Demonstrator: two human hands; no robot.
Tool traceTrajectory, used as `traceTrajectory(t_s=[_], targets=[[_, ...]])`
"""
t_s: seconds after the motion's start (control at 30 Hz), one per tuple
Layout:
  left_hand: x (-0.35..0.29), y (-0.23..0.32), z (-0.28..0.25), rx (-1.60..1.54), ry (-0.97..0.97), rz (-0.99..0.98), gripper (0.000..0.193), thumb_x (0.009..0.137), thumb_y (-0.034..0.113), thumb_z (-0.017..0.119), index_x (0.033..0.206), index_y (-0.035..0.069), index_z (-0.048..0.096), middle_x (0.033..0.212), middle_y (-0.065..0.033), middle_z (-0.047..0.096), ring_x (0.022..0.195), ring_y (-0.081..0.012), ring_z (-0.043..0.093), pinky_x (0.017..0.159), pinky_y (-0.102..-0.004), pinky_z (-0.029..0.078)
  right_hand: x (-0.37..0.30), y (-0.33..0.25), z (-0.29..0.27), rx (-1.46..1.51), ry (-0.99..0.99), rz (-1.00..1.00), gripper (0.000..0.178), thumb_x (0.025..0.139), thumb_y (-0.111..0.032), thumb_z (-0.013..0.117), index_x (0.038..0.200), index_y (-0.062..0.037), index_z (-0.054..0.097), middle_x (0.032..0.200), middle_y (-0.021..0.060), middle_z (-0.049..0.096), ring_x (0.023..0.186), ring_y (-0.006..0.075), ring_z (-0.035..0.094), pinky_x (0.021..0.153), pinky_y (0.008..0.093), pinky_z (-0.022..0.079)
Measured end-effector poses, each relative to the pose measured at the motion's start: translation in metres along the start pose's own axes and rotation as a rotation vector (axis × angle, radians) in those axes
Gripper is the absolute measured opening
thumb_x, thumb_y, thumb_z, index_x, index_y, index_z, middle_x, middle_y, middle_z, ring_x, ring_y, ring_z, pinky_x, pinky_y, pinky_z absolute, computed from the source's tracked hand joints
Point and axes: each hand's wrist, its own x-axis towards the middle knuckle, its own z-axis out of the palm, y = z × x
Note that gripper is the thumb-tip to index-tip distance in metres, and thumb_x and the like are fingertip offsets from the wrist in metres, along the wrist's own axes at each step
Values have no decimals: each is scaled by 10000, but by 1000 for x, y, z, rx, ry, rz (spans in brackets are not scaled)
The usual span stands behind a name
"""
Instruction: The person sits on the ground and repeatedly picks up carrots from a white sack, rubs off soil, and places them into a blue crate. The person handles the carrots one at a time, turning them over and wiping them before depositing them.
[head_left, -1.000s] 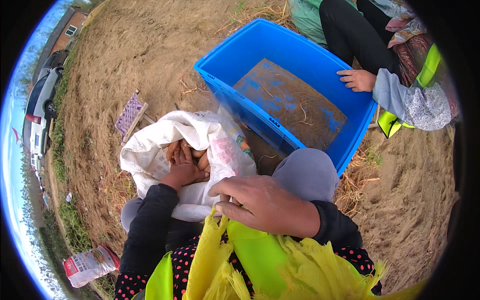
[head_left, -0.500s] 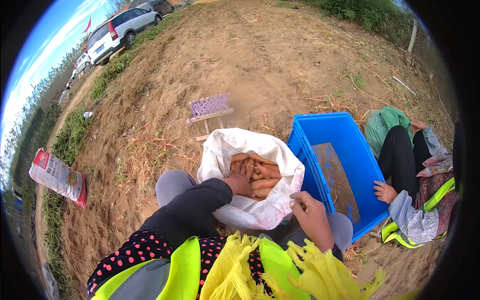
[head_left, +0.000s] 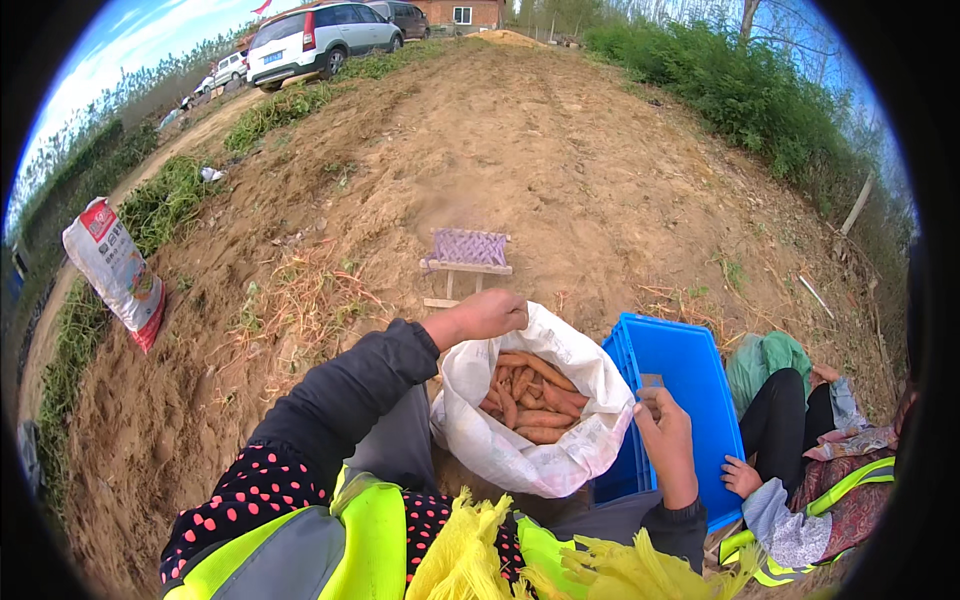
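Observation:
Between my knees stands a white woven sack [head_left: 490, 440], its mouth spread wide. Long orange-brown sweet potatoes [head_left: 535, 395] show inside it. My left hand [head_left: 487, 314] is closed on the far rim of the sack, knuckles up, with the fingertips partly hidden. At the right rim, my right hand [head_left: 665, 440] pinches the sack's edge between thumb and fingers.
Against the sack's right side sits a blue plastic crate [head_left: 690, 390]. A co-worker's hand [head_left: 741, 476] rests on its edge, near a green bag [head_left: 765, 370]. Ahead is a low stool [head_left: 468, 250] with a purple woven seat. A printed sack [head_left: 115, 265] stands left.
My left hand has come up off the sweet potatoes inside the sack and now grips the far rim. My right hand stays at the right rim. The view has tilted up.

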Motion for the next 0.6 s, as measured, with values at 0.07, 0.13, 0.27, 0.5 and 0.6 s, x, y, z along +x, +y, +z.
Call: traceTrajectory(t_s=[0.07, 0.13, 0.27, 0.5, 0.6], targets=[[1, -13, -11, 67, 103, -46, 290, 902, 284, 598, 871, 13, 696, 857, -214, 681, 874, -405, 655, 769, -474, 498, 24, 4, -1, -160, -30, -5, 314, 896, -163, 669, 1151, 20, 643, 983, 189, 707, 850, 276, 699, 758, 377, 547], [-3, -25, -9, 100, 176, -169, 332, 902, 322, 624, 936, -1, 688, 906, -238, 682, 914, -408, 655, 818, -468, 504, 39, 13, 4, -287, -47, -20, 350, 901, -165, 684, 1184, 32, 623, 989, 186, 700, 847, 255, 697, 765, 368, 552], [-19, -46, 12, 252, 294, -266, 496, 897, 405, 665, 1146, -24, 635, 1037, -284, 668, 1003, -413, 653, 928, -450, 505, 39, 31, 31, -479, -133, 54, 654, 863, -361, 717, 1378, -16, 509, 1276, 267, 601, 1184, 415, 582, 968, 473, 477], [-17, -61, 19, 126, -51, -423, 905, 793, 530, 757, 1406, -53, 434, 1259, -307, 619, 1180, -415, 612, 999, -434, 485, 34, 37, 32, -381, -305, 179, 934, 808, -433, 770, 1491, 38, 342, 1344, 324, 553, 1254, 450, 543, 1035, 477, 441], [-14, -60, 16, 164, -81, -430, 923, 778, 542, 761, 1386, -72, 440, 1232, -311, 631, 1158, -420, 622, 983, -436, 491, 35, 38, 30, -347, -313, 206, 955, 799, -423, 776, 1496, 49, 326, 1377, 332, 524, 1282, 446, 523, 1042, 472, 437]])
